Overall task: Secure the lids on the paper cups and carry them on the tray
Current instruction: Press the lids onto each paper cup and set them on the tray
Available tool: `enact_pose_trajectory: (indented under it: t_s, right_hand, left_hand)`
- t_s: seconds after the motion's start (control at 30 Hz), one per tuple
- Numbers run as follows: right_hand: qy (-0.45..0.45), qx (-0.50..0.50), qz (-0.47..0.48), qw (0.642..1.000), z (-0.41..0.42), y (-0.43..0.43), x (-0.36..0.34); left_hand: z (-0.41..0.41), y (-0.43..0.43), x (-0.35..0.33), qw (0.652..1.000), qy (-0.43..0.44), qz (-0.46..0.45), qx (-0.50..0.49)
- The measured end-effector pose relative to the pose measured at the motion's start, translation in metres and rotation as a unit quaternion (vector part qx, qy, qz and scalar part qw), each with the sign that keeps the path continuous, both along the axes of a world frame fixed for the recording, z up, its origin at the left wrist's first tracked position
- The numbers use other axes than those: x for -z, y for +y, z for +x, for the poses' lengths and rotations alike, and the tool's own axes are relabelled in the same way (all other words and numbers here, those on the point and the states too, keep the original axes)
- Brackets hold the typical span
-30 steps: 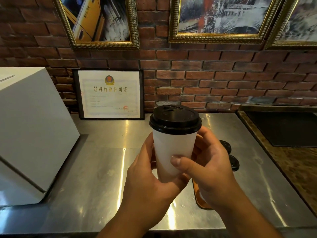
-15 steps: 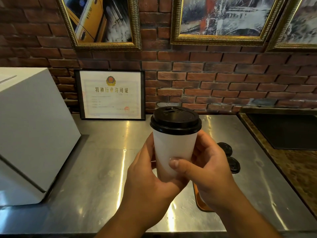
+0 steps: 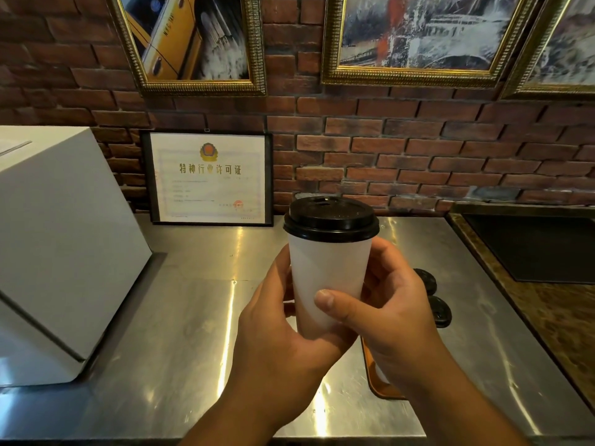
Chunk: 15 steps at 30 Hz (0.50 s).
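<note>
Here, both the left hand [image 3: 277,329] and right hand [image 3: 396,320] wrap the smooth white paper cup [image 3: 328,284], its glossy black domed lid [image 3: 331,220] seated.

Holds the paper cup [image 3: 328,272] upright between both hands, lifted clear of the surface below; wraps the left hand [image 3: 283,326] round its lower left side and base, palm against the wall, fingertips hidden behind; curls the right hand [image 3: 396,317] round the right side, thumb [image 3: 331,302] laid flat across the front, nail showing; brings both bare forearms up from the bottom edge, converging, hands meeting beneath the cup.
</note>
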State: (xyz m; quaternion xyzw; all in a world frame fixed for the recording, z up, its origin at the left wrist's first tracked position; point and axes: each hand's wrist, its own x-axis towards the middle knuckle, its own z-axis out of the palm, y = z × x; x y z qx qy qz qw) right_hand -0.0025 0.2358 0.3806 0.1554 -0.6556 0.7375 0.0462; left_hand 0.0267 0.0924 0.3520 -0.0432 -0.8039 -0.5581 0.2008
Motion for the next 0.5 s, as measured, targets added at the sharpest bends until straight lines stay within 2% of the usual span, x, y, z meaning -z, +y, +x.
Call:
enact_pose_trajectory:
  t_s: [0.5]
  right_hand:
    - [-0.031, -0.002, -0.006, 1.000, -0.0024, -0.0047, -0.0002]
  left_hand:
    - [-0.0038, -0.0014, 0.0017, 0.999, -0.022, 0.020, 0.011]
